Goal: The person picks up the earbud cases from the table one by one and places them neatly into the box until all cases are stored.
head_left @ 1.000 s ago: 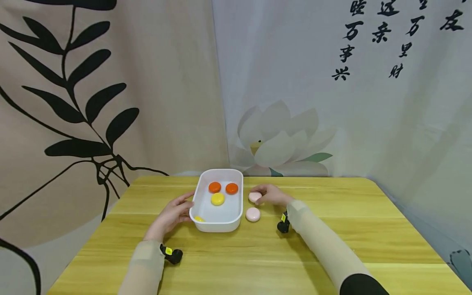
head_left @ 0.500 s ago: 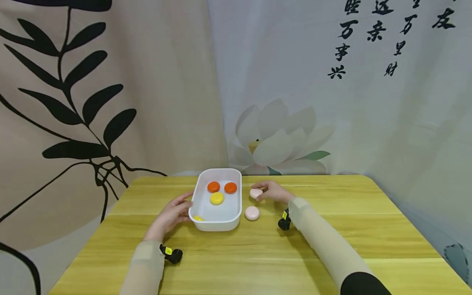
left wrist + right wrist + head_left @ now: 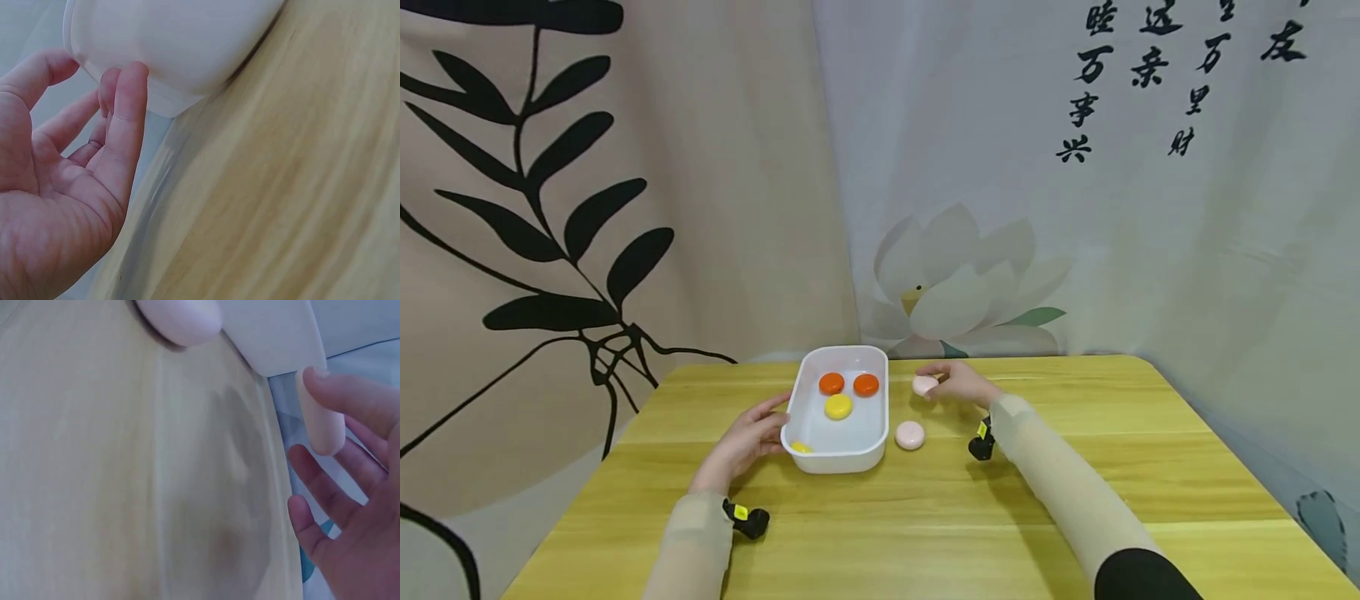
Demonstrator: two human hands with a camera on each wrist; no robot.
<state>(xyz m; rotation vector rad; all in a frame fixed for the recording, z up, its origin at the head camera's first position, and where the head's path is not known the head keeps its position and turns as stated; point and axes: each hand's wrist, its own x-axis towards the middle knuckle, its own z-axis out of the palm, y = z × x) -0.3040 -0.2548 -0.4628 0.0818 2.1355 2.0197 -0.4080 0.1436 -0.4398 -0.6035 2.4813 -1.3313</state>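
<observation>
A white rectangular tray point(image 3: 842, 462) sits on the table with two orange discs point(image 3: 867, 384) and two yellow discs point(image 3: 838, 407) in it. My left hand point(image 3: 748, 437) is at the tray's left side. In the left wrist view its fingertips touch the outer wall, with the fingers only slightly bent. To the tray's right, my right hand point(image 3: 961, 383) pinches a pale pink round disc point(image 3: 322, 422) by its edge. The right wrist view shows that disc raised off the tabletop, held on edge. A second pink disc point(image 3: 910, 435) lies on the table, close to the tray's right wall.
The wooden table point(image 3: 850, 542) ends just behind the tray, where a printed curtain point(image 3: 760, 208) hangs. Each wrist carries a small black camera, such as the right one point(image 3: 981, 446).
My right hand has lifted the pink disc from the table and drawn it slightly away and to the right. The left hand stays at the tray. The head view has shifted a little.
</observation>
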